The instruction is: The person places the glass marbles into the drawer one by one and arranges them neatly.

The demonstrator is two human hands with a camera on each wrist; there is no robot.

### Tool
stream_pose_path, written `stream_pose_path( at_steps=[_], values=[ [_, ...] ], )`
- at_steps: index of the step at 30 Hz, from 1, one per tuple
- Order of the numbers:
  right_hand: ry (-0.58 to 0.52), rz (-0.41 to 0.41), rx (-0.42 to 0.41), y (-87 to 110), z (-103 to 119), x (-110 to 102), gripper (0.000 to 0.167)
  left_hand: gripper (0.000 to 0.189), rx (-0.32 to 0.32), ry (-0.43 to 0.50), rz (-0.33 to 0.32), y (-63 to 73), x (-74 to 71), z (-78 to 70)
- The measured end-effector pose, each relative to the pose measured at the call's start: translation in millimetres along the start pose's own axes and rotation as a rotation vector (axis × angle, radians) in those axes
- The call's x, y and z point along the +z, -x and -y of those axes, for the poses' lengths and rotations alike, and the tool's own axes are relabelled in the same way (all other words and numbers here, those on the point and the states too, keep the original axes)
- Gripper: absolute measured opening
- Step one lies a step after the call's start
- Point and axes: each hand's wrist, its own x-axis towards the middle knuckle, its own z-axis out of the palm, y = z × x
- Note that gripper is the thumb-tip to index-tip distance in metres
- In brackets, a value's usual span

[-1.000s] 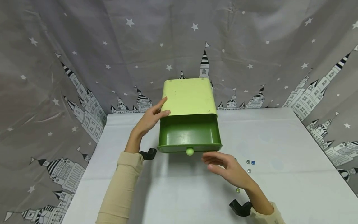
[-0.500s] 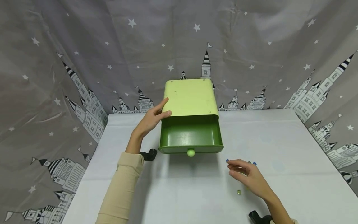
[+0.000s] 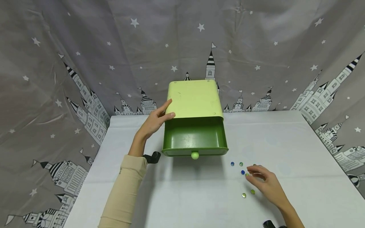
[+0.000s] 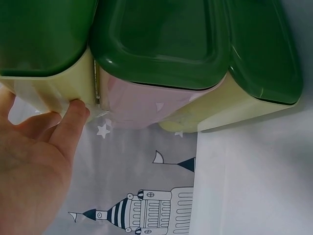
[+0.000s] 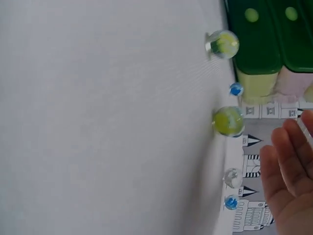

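A tall drawer unit with a pale yellow-green top [image 3: 195,98] stands at the middle of the table. Its top dark green drawer [image 3: 195,136] is pulled out, with a round light green knob [image 3: 195,155]. My left hand [image 3: 155,120] rests against the unit's upper left side, thumb at the front top corner. In the left wrist view its fingers [image 4: 73,122] touch the pale casing. My right hand [image 3: 266,183] hovers over several glass marbles, fingers gently bent and apart. A yellow-green marble [image 3: 246,174] shows by its thumb; a blue marble [image 3: 242,172] lies just left.
More marbles lie on the white tablecloth [image 3: 299,152]: a blue one [image 3: 232,163], a green one [image 3: 240,164] and two yellow-green ones nearer the front. Lower drawer fronts [image 4: 166,44] stack under the open one. A grey castle-print curtain [image 3: 114,38] hangs behind.
My right hand has moved right, away from the drawer front, to the marbles. Marbles formerly hidden behind it now show. The left hand keeps its place on the unit.
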Motion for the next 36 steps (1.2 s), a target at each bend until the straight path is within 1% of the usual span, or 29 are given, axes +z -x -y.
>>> stream_pose_path(
  at_steps=[5, 7, 10, 14, 15, 19, 20, 23, 25, 27, 30, 32, 36],
  values=[
    [0.035, -0.054, -0.029, -2.2, -6, 2, 0.026, 0.066, -0.007, -0.006, 0.010, 9.4, 3.1, -19.5],
    [0.059, -0.079, -0.038, -3.7, -8, 3, 0.025, 0.066, -0.003, -0.002, 0.014, 11.6, 4.1, -24.1],
    [0.106, -0.103, -0.030, -6.1, -11, 5, 0.025, 0.066, 0.003, 0.008, 0.008, 6.6, 2.9, -13.0],
    [0.158, -0.106, -0.010, -9.2, -14, 9, 0.025, 0.063, 0.011, 0.005, -0.012, -0.4, 0.5, 5.4],
    [0.169, -0.104, -0.008, -9.9, -15, 10, 0.025, 0.062, 0.013, 0.002, -0.015, -0.7, 0.2, 6.9],
    [0.206, -0.088, 0.003, -13.3, -18, 13, 0.024, 0.063, 0.010, 0.013, -0.018, 0.7, 1.0, 3.6],
    [0.210, -0.080, 0.005, -14.3, -19, 14, 0.024, 0.063, 0.006, 0.020, -0.017, 1.4, 1.4, 1.2],
    [0.224, -0.052, 0.017, -16.7, -23, 15, 0.023, 0.065, 0.004, 0.031, -0.009, 7.0, 4.6, -12.6],
    [0.232, -0.037, 0.026, -17.7, -25, 16, 0.024, 0.066, 0.000, 0.035, -0.007, 7.5, 5.4, -15.3],
    [0.237, -0.032, 0.035, -18.2, -27, 16, 0.024, 0.066, 0.003, 0.032, -0.009, 6.6, 5.7, -13.8],
    [0.241, -0.035, 0.042, -19.0, -29, 17, 0.023, 0.065, 0.009, 0.032, -0.018, 0.2, 4.0, -0.9],
    [0.243, -0.033, 0.039, -19.9, -30, 18, 0.022, 0.065, 0.020, 0.028, -0.026, -1.1, 3.8, 4.1],
    [0.240, -0.021, 0.035, -21.3, -30, 20, 0.020, 0.064, 0.033, 0.026, -0.036, -1.4, 4.4, 9.2]
  ],
)
